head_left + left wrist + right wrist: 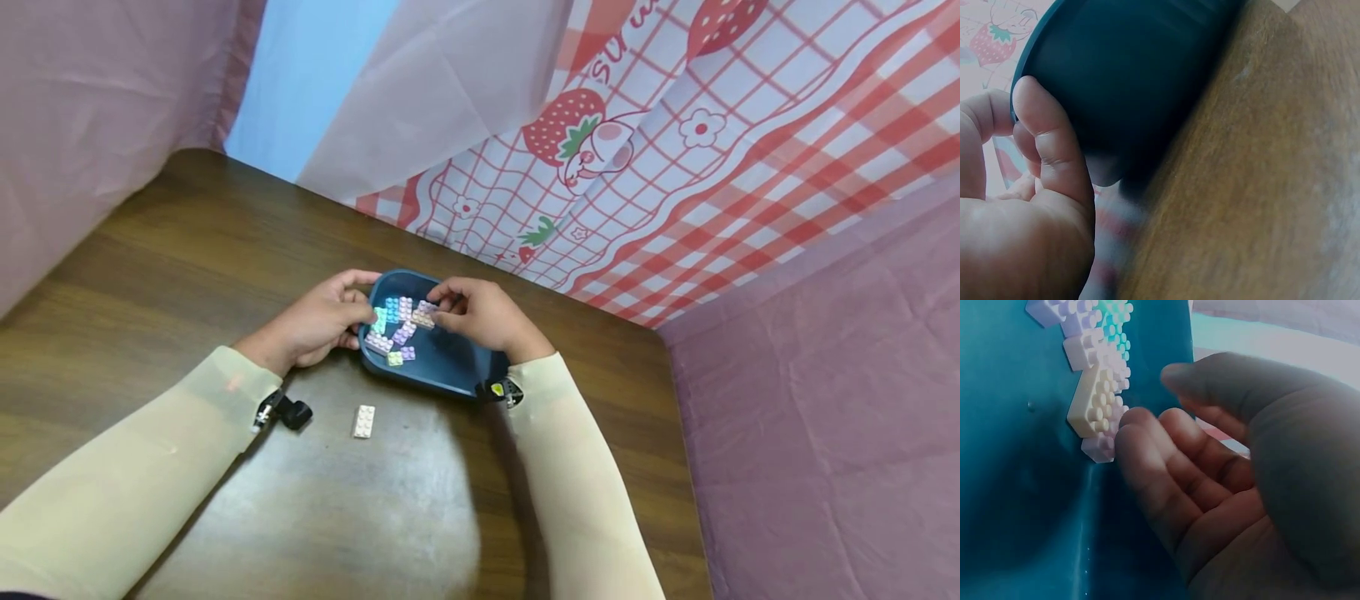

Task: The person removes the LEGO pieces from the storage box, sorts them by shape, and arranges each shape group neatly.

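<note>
A dark blue tray (pixel 450 360) holds several toy building bricks, gathered at its left end. My left hand (pixel 318 321) grips the tray's left rim; in the left wrist view the thumb (pixel 1050 134) presses the tray's wall (pixel 1129 69). Over the tray, my right hand (pixel 483 312) has its fingers at the edge of the bricks. In the right wrist view, its fingertips are beside a cream brick (pixel 1092 403) and a lilac brick (pixel 1099 449), with the thumb apart and nothing pinched. Whether the fingertips touch the lilac brick I cannot tell.
A white brick (pixel 363 422) lies on the wooden table (pixel 360 517), in front of the tray. Behind the table hangs a strawberry-print cloth (pixel 600 200), and a pinkish cloth (pixel 810 400) hangs along the right side.
</note>
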Available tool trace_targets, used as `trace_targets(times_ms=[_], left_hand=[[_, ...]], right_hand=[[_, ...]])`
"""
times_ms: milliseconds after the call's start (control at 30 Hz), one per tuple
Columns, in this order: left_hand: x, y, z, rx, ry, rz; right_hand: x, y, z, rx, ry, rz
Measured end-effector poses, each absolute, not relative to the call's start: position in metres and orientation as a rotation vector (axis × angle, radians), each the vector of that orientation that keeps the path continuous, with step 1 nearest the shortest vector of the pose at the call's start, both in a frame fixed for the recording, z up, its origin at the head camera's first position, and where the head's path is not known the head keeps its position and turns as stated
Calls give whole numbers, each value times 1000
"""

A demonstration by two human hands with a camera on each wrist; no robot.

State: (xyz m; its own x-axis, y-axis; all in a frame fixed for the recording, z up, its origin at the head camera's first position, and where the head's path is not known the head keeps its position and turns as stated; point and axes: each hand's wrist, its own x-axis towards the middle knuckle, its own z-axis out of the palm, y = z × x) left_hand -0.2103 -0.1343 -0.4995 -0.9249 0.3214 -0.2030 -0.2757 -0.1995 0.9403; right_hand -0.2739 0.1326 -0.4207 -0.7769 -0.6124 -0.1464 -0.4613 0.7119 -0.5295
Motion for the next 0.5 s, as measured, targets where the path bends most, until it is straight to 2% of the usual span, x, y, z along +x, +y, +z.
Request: trace_targets(times_ms=[500], left_hand=[[-211,-133,-500,50,1688,2177]], right_hand=[[-282,136,-423,-852,2597,-616]])
